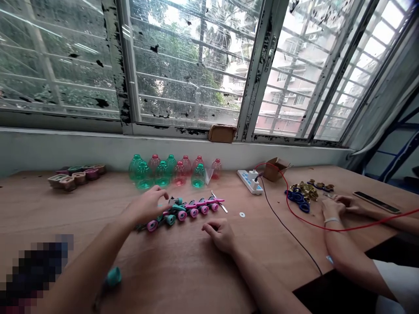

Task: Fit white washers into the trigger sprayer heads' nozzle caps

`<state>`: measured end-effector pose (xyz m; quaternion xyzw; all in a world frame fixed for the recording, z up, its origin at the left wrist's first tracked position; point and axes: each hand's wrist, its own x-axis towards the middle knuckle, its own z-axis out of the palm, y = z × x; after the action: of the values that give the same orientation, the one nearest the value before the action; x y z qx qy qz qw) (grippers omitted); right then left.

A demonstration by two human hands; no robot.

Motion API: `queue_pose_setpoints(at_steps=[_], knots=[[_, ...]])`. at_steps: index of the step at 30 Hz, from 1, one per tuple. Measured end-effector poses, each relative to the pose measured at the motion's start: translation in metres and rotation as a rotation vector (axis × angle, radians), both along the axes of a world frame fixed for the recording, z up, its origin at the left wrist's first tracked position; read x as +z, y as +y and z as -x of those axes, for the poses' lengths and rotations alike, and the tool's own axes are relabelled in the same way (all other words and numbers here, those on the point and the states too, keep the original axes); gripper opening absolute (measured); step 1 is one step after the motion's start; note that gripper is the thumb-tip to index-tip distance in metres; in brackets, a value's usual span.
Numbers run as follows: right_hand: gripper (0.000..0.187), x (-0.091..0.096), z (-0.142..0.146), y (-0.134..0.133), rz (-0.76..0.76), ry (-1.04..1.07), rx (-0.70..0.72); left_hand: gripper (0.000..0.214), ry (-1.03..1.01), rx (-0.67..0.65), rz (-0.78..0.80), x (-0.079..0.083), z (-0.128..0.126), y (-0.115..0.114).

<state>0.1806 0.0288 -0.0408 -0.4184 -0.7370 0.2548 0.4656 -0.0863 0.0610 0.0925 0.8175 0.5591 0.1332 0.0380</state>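
Note:
Pink and teal trigger spray heads [194, 213] lie in a slanting row on the wooden table, their round caps facing me. My left hand [149, 204] reaches over the left part of this row. Its curved fingers are at a teal and grey spray head [176, 201], and the grip is partly hidden. My right hand [220, 234] rests on the table just right of the row, fingers loosely curled with nothing visible in them. A teal-capped piece [113, 276] lies beside my left forearm. Tweezers [220, 202] lie behind the row's right end.
Clear green and red bottles [163, 174] stand by the wall. Small containers [77, 176] sit far left. A power strip [250, 182], cables, a cardboard box [275, 169] and a white washer [242, 214] are right. Another person's hands [334, 208] work near gold and blue parts [303, 194].

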Motion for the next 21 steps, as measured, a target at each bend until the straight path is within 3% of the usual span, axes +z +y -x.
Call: queue_pose_setpoints(at_steps=[3, 5, 8, 12, 14, 17, 19, 21], knots=[[0.033, 0.001, 0.0, 0.0, -0.003, -0.019, 0.016, 0.032, 0.131, -0.065, 0.203, 0.022, 0.021, -0.03], [0.033, 0.001, 0.0, 0.0, -0.007, -0.03, 0.021, 0.034, 0.226, 0.005, 0.326, 0.024, 0.034, -0.047], [0.033, 0.001, -0.002, -0.001, -0.032, -0.056, 0.014, 0.049, 0.384, 0.157, 0.5, 0.008, 0.048, -0.063], [0.035, 0.005, -0.011, 0.002, -0.105, -0.093, -0.053, 0.053, 0.403, 0.132, 0.554, -0.021, 0.058, -0.069], [0.036, 0.009, -0.02, 0.006, -0.153, -0.103, -0.185, 0.055, 0.368, 0.097, 0.525, -0.028, 0.057, -0.069], [0.033, 0.014, -0.037, 0.011, -0.126, -0.177, -0.526, 0.052, 0.312, 0.029, 0.47, -0.027, 0.045, -0.069], [0.026, 0.015, -0.051, 0.014, 0.031, -0.304, -0.749, 0.049, 0.272, -0.048, 0.433, -0.022, 0.03, -0.071], [0.031, 0.013, -0.063, 0.016, 0.206, -0.43, -0.872, 0.044, 0.235, -0.142, 0.382, -0.018, 0.01, -0.074]])
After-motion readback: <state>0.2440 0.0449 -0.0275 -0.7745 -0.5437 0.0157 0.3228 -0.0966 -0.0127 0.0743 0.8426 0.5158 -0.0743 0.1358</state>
